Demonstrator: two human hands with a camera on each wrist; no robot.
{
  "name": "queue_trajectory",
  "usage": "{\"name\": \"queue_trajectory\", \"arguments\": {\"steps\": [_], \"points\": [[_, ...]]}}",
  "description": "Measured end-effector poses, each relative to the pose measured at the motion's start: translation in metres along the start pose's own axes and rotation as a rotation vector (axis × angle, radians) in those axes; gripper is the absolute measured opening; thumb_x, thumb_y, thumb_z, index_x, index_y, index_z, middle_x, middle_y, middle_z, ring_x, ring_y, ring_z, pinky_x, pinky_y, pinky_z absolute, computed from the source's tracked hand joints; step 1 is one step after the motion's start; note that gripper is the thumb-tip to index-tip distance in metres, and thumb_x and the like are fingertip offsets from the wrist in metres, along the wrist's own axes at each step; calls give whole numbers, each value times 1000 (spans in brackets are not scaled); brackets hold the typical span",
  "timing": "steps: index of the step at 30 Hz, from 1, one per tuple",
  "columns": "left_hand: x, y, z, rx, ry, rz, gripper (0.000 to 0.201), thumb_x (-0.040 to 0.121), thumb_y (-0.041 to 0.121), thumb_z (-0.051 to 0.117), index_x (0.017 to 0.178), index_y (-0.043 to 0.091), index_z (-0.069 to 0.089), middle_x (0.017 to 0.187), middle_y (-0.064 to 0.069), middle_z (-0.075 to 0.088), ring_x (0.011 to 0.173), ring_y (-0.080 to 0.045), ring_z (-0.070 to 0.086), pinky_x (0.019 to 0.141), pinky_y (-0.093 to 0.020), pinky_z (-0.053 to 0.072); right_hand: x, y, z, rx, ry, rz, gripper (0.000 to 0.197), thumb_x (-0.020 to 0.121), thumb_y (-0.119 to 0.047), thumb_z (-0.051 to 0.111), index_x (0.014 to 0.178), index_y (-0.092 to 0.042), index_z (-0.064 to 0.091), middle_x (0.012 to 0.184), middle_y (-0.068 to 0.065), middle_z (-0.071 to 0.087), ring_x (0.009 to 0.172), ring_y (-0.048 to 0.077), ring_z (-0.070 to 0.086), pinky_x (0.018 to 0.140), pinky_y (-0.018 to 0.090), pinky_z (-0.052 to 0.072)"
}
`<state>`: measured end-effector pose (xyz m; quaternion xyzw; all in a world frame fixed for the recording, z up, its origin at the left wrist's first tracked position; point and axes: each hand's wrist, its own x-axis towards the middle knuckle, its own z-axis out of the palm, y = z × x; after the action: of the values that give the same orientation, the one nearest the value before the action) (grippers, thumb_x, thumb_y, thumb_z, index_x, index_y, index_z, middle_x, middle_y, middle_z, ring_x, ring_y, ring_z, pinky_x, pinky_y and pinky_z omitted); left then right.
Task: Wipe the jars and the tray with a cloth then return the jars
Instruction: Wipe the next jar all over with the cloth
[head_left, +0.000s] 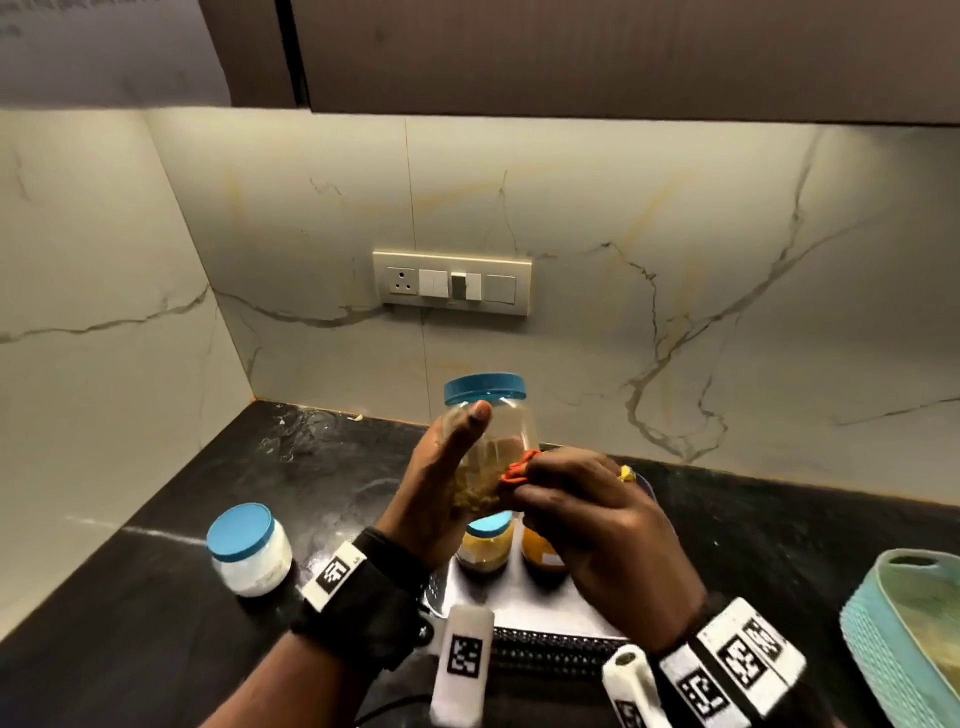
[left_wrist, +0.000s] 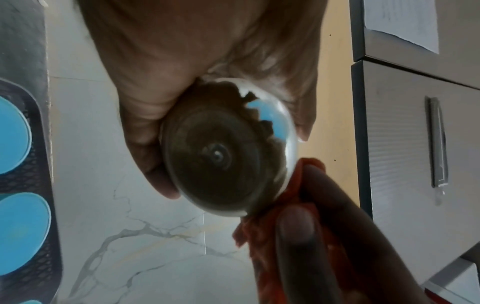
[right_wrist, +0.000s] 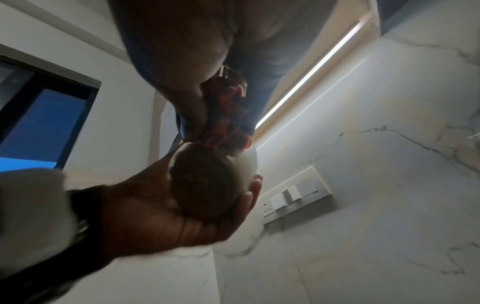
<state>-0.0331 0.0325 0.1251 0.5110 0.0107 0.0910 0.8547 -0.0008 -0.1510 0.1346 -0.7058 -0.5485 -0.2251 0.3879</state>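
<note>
The right hand (head_left: 597, 525) is nearest, its fingers (left_wrist: 298, 232) curled and bunched round a crumpled orange cloth (head_left: 519, 467), pressing it against the lower side of a clear jar (head_left: 493, 441). A yellow ring (head_left: 627, 474) sits on one finger. The left hand (head_left: 436, 493) holds the same jar from the other side: its thumb (head_left: 475, 421) lies up the near wall towards the lid and its fingers wrap round the far wall, the tips showing past the base in the right wrist view. The jar is held upright in the air above the tray (head_left: 519, 597), touching nothing but the hands and the cloth. It has a blue screw lid (head_left: 484, 387) and see-through walls, and is roughly a third full of brownish-yellow lumps.

Beneath the hands, the silvery tray with dark mesh edges rests on the black worktop (head_left: 156, 597). Two blue-lidded jars stand on it side by side: one (head_left: 485, 545) with yellow-brown powder, the other (head_left: 540, 553) with orange powder, mostly hidden by the right hand. A fourth jar (head_left: 249, 551), blue-lidded with white powder, stands on the worktop left of the tray. A pale green basket (head_left: 883, 639) sits at the right edge. Behind, a switch panel (head_left: 452, 283) is set in the marble wall.
</note>
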Motion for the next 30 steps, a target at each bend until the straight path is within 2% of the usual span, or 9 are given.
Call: {"name": "queue_trajectory", "arguments": {"steps": [3,5,9,11,13,17,21,25,30], "points": [[-9,1,15,53,39,50,38,80,51,79,98,18,70,95,-16,60,95,-31,50,85,-50,42,15,15,-6,117,127,142,23,89,-5,68,105,-19,76,117,-6,68,112,7,63,96,25,50],[-14,6,23,101,39,39,23,92,42,69,95,20,72,97,-16,59,98,-33,50,85,-50,43,22,19,-10,104,169,209,29,86,0,74,105,-22,75,115,-8,68,109,7,65,96,24,49],[-8,-3,18,61,44,30,16,94,34,65,92,18,70,88,-10,61,78,-22,61,66,-32,53,14,3,-6,-127,69,27,26,85,-4,68,107,-15,77,119,1,67,114,19,63,98,32,50],[-5,-8,9,51,44,63,21,92,36,69,89,17,63,79,-6,53,69,-17,51,56,-26,40,-1,-8,4,-227,-25,-98,22,90,-7,64,106,-14,77,120,3,67,117,23,61,95,33,52],[-6,-11,6,32,19,63,29,91,38,69,99,11,61,85,-13,48,75,-21,47,58,-30,31,-6,-9,3,-269,-133,-159,22,93,-12,61,109,-18,75,123,1,65,121,22,59,91,34,54],[-10,-18,3,25,-52,3,43,89,41,68,118,9,67,112,-25,62,103,-36,61,82,-44,53,14,20,-6,-68,-15,2,27,86,-2,74,109,-17,77,119,1,67,115,17,63,95,34,52],[-8,-16,-4,-43,-70,-98,77,74,52,84,135,12,62,131,-23,65,113,-33,67,88,-47,57,16,24,-5,130,128,231,28,85,-5,75,110,-18,77,113,-3,67,109,8,63,91,26,52],[-6,-12,-12,-155,-85,-102,64,73,60,80,121,18,73,124,-20,69,108,-31,70,88,-43,59,-7,13,6,158,109,235,38,83,-7,73,119,-19,72,119,-3,62,113,6,60,89,16,49],[-4,-11,-14,-73,20,-99,67,90,52,62,142,11,54,135,-25,63,120,-39,65,93,-50,58,-5,27,-3,10,10,153,40,87,-1,68,123,-17,70,126,0,60,121,10,56,100,24,47]]}}
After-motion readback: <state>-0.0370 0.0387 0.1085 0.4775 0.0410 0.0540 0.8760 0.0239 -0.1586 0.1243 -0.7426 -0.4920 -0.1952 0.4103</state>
